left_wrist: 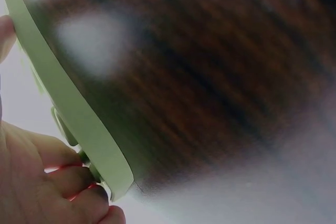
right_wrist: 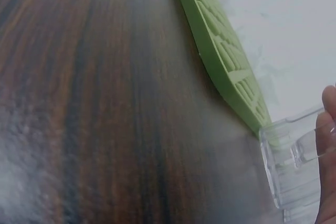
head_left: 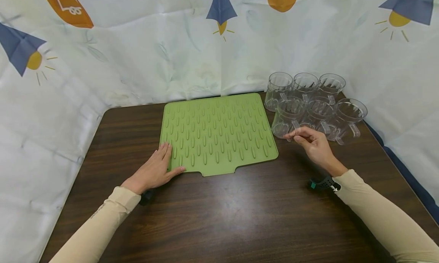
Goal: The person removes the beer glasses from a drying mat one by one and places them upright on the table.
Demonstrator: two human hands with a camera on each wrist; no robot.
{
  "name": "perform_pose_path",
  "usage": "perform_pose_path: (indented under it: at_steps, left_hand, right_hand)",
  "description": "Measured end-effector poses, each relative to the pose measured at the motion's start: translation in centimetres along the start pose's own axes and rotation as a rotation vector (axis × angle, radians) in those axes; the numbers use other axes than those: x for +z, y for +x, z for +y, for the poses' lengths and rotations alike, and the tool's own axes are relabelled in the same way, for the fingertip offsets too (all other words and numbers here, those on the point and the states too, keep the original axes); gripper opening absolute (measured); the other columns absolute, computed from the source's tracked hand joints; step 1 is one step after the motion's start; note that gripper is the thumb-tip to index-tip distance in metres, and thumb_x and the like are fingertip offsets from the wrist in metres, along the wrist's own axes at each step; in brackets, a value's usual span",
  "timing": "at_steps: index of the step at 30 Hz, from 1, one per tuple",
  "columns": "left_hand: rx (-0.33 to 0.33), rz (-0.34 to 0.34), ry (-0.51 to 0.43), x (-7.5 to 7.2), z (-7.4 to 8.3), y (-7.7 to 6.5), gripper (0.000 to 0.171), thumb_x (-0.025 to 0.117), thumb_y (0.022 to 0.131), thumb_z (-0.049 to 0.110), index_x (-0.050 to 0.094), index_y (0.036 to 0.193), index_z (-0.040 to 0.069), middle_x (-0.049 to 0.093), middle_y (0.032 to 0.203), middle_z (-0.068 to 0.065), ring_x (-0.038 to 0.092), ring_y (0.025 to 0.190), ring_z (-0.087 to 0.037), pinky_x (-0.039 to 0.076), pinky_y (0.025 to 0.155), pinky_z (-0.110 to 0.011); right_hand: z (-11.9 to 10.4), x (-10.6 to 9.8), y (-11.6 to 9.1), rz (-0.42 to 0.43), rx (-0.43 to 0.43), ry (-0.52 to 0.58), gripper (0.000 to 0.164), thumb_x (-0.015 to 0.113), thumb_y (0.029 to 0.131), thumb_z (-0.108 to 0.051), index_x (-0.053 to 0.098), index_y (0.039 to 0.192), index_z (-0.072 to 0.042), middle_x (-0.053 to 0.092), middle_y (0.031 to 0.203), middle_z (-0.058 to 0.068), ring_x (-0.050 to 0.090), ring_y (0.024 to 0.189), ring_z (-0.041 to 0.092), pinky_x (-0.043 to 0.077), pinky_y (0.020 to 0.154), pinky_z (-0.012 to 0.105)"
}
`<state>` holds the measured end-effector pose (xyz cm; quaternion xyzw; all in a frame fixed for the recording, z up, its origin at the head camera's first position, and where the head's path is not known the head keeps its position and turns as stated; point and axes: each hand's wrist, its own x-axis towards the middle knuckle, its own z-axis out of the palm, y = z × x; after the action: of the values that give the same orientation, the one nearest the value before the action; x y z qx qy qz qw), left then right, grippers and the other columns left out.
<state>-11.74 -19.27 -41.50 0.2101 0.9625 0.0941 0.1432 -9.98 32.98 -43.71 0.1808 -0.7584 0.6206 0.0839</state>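
My left hand (head_left: 153, 169) lies with fairly straight fingers on the left front corner of a green ridged drying mat (head_left: 219, 135). In the left wrist view its fingers (left_wrist: 68, 182) rest along the mat's edge (left_wrist: 79, 106). With thumb and fingers, my right hand (head_left: 315, 146) pinches the handle of a clear mug (head_left: 282, 120), the front left one of a group right of the mat. The mug (right_wrist: 291, 177) stands upright beside the mat's corner in the right wrist view, where fingers (right_wrist: 326, 140) overlap its handle; the thumb is hidden there.
Several more clear mugs, among them a back left mug (head_left: 279, 85) and a front right mug (head_left: 351, 112), stand close together in two rows. The brown wooden table (head_left: 226, 217) ends at a printed white curtain (head_left: 137, 53) behind and at both sides.
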Motion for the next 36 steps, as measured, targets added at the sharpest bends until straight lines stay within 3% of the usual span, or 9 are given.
perform_pose_path:
  at_steps: [10,19,28,36]
  left_hand:
    - [0.008,0.000,-0.006,0.2,0.0,0.3,0.106,0.049,0.102,0.067,0.012,0.161,-0.013,0.007,0.170,-0.035,0.010,0.160,-0.049,0.017,0.129,-0.065]
    - [0.018,-0.004,-0.007,0.2,-0.1,0.6,0.105,0.049,0.102,0.066,0.013,0.161,-0.013,0.007,0.170,-0.036,0.010,0.160,-0.050,0.018,0.129,-0.064]
    - [0.012,-0.015,-0.030,0.4,-0.2,0.4,0.106,0.049,0.102,0.066,0.013,0.161,-0.014,0.006,0.170,-0.036,0.009,0.160,-0.050,0.017,0.129,-0.065]
    - [0.020,-0.014,-0.055,0.2,-0.7,0.4,0.107,0.050,0.101,0.067,0.011,0.161,-0.013,0.005,0.171,-0.034,0.008,0.160,-0.049,0.017,0.129,-0.066]
  right_hand:
    - [0.5,-0.2,-0.5,0.020,-0.015,-0.009,0.015,0.053,0.105,0.003,0.063,0.109,0.013,0.078,0.111,-0.015,0.072,0.107,0.001,0.057,0.097,0.014]
    - [0.8,0.1,-1.1,0.105,-0.016,-0.032,0.016,0.052,0.104,0.006,0.063,0.112,0.016,0.078,0.114,-0.013,0.071,0.110,0.001,0.056,0.097,0.013]
    - [0.9,0.4,-1.8,0.185,0.005,-0.040,0.030,0.058,0.102,0.006,0.060,0.130,0.016,0.072,0.127,-0.017,0.068,0.118,-0.003,0.053,0.098,0.009]
    - [0.6,0.4,-4.2,0.225,-0.009,-0.126,0.045,0.059,0.099,0.010,0.054,0.144,0.011,0.066,0.138,-0.015,0.065,0.123,-0.006,0.052,0.099,0.008]
